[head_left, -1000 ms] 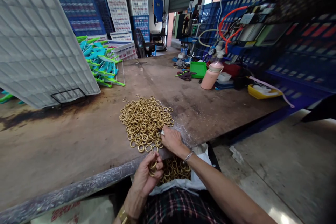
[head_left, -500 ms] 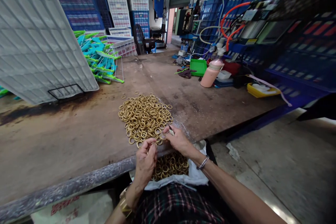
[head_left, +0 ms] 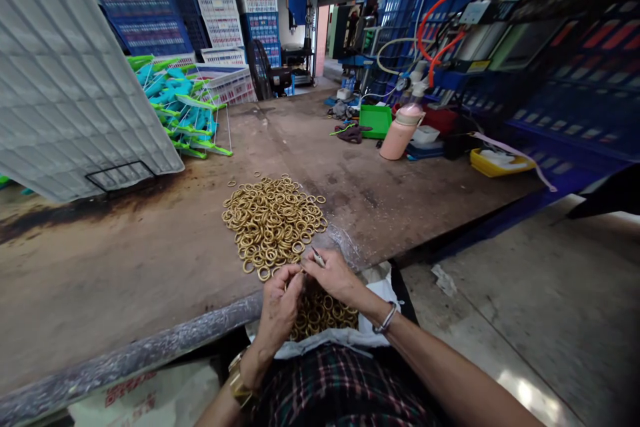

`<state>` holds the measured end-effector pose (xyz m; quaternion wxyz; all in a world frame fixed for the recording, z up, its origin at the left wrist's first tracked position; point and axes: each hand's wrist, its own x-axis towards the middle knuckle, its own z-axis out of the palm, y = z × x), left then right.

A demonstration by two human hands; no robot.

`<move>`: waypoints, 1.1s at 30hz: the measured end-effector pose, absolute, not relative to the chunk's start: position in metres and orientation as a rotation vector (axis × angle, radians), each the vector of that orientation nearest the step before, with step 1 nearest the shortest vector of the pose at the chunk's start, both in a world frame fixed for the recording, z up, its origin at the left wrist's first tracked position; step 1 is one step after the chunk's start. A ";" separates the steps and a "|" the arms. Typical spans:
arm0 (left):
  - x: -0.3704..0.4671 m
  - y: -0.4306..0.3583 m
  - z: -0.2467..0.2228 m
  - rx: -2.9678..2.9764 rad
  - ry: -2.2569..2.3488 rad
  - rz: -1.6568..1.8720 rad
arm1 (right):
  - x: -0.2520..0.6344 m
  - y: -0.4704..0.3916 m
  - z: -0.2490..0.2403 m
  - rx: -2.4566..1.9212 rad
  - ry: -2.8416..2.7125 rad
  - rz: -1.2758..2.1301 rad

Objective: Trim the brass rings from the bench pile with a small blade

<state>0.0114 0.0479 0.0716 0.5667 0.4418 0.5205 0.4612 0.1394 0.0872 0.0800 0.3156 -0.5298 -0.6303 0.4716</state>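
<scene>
Head view: left hand [head_left: 280,303] has risen, meeting right hand [head_left: 334,275]; both grips pinch one ring [head_left: 300,272].

Gold rings [head_left: 273,223] on brown table [head_left: 125,267]; pink bottle [head_left: 400,133], green tray [head_left: 376,121].

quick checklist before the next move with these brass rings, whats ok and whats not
1. Both hands meet at the table edge: left hand, right hand: ok.
2. Ring gripped between the fingers: cannot tell, too small.
3. Small tool held in right hand: ok.
4. Pile of rings lies close in front of the hands: ok.
5. Bag of rings open in the lap, below the hands: ok.
6. Stray rings lie apart from the pile: not ok.
</scene>
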 end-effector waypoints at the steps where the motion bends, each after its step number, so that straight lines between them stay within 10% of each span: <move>1: 0.012 0.047 0.071 0.957 1.200 1.051 | 0.139 0.087 0.081 -1.406 -1.688 1.220; 33: 0.011 0.044 0.071 0.846 1.155 1.096 | 0.142 0.077 0.077 -1.526 -2.470 0.691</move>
